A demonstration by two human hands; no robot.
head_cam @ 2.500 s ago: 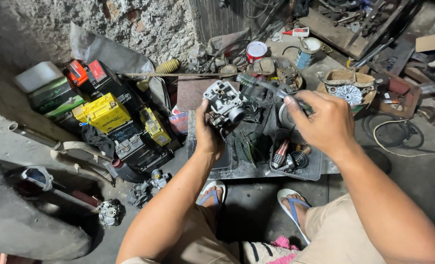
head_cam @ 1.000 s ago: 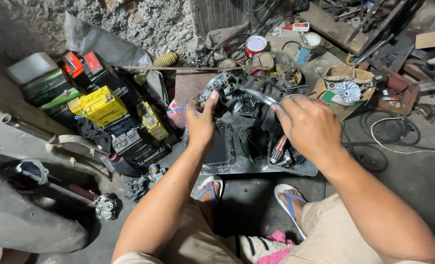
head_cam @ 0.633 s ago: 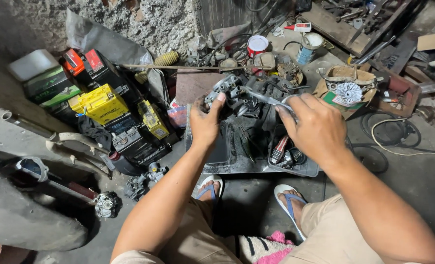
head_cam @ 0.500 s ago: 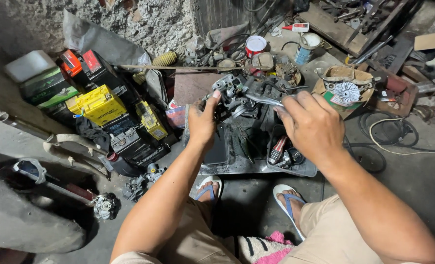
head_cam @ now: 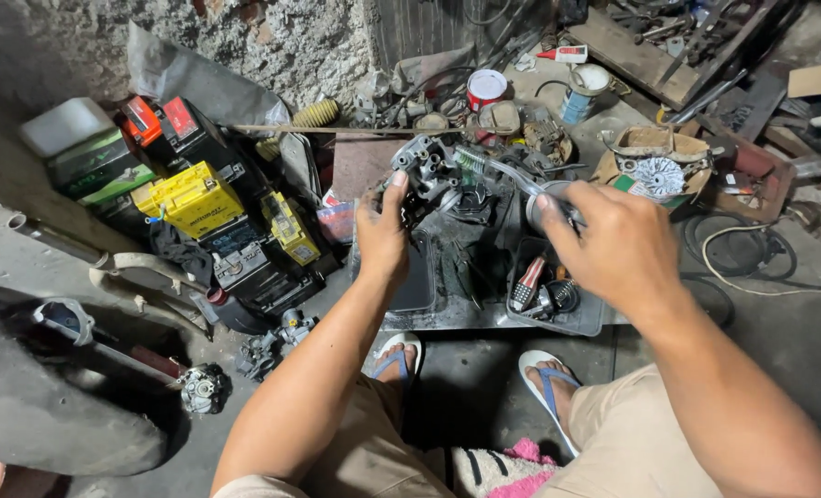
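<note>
Carburetor held and brushed over a metal tray.
Left hand (head_cam: 383,235) clamps the grimy grey carburetor (head_cam: 422,173); right hand (head_cam: 613,244) pinches a toothbrush (head_cam: 493,168) touching it.

Yellow battery (head_cam: 192,198), red-capped black batteries (head_cam: 166,124), blue flip-flops (head_cam: 547,383), pink-and-white striped cloth (head_cam: 498,466), grey carburetor (head_cam: 424,175)

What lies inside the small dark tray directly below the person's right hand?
Inside the small dark tray lie a red-handled screwdriver and round metal parts. The right hand covers the tray's far end, so anything there cannot be seen.
</note>
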